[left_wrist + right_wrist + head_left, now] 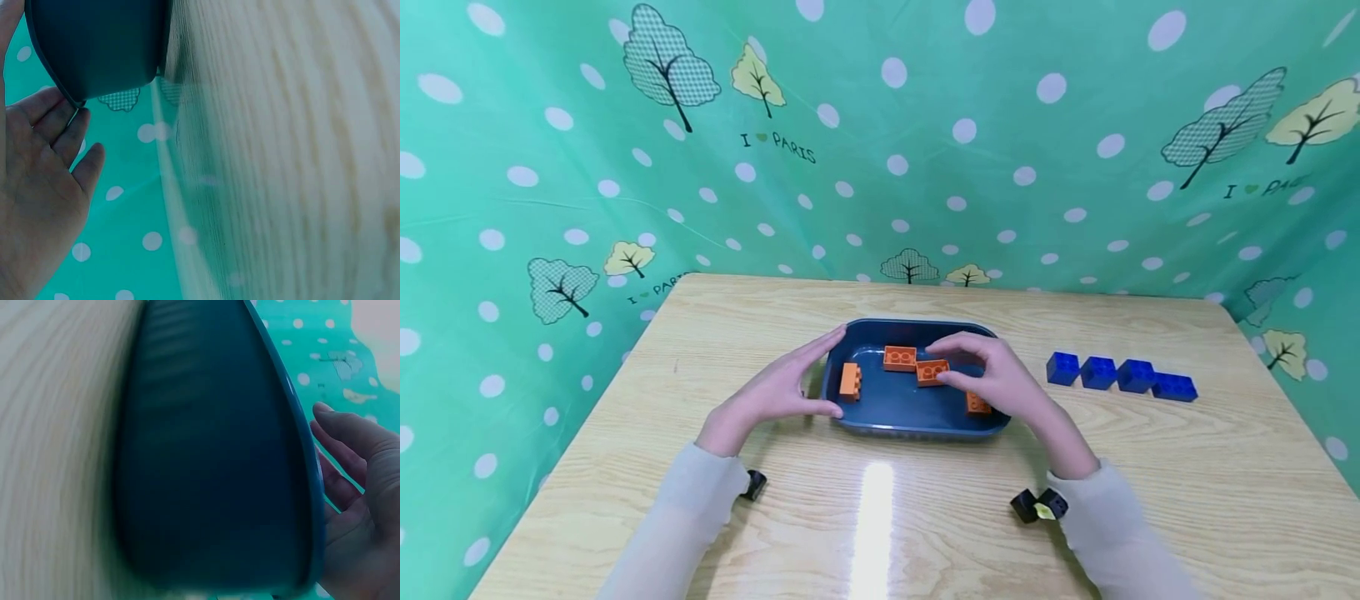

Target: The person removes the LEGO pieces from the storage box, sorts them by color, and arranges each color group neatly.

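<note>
A dark blue tray (895, 427) stands on the table with several orange bricks inside. My left hand (775, 387) rests against its left end, the straight fingers touching the rim at the far corner and the thumb near the front one. My right hand (1000, 379) reaches over the right side of the tray, thumb and fingers apart. Closest to its fingertips is an orange brick (929, 372); whether they touch cannot be told. Another orange brick (899, 358) lies beside it, one (850, 382) sits at the left end, and one (977, 403) is partly hidden under the right hand.
To the right of the tray, several blue bricks (1098, 373) stand in a row on the wooden table (790, 517). A green dotted curtain (865, 167) hangs behind the table. Small black devices (1037, 505) are strapped near the wrists.
</note>
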### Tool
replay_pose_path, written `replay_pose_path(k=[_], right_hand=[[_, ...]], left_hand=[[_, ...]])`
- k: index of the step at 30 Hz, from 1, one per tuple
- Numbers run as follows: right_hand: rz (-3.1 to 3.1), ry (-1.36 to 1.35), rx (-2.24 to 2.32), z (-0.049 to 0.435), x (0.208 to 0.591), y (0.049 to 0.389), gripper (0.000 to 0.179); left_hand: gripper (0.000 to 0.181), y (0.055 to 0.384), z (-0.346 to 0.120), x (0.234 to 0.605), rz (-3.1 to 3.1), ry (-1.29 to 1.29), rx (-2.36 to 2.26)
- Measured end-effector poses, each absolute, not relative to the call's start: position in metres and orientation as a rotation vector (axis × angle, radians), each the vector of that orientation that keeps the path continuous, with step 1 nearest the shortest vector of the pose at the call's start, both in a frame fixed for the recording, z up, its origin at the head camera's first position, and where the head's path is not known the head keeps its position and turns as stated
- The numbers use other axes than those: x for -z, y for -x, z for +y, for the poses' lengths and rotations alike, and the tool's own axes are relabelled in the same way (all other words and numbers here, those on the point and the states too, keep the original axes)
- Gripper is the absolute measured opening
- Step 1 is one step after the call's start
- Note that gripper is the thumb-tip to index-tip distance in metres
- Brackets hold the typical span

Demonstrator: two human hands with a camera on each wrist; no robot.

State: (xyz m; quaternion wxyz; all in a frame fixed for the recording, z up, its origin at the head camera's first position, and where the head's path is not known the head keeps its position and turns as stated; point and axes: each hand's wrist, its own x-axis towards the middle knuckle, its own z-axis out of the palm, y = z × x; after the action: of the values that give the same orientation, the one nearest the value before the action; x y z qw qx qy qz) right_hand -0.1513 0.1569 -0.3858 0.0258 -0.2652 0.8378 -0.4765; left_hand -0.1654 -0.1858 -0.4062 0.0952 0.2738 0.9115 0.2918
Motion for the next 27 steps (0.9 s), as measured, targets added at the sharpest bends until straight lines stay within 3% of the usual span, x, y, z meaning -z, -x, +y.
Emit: replay_pose_path(k=[16, 27], right_hand=[[2.545, 0.817, 1.457, 0.104, 0.399, 0.152, 0.035], [2.525, 0.669, 1.385, 0.073, 0.401, 0.155, 0.044]], left_hand=[[0.113, 0.165, -0.185, 0.405, 2.697, -0.812, -0.888], [0.111, 0.164, -0.185, 0.406, 2.69, -0.796, -0.892]])
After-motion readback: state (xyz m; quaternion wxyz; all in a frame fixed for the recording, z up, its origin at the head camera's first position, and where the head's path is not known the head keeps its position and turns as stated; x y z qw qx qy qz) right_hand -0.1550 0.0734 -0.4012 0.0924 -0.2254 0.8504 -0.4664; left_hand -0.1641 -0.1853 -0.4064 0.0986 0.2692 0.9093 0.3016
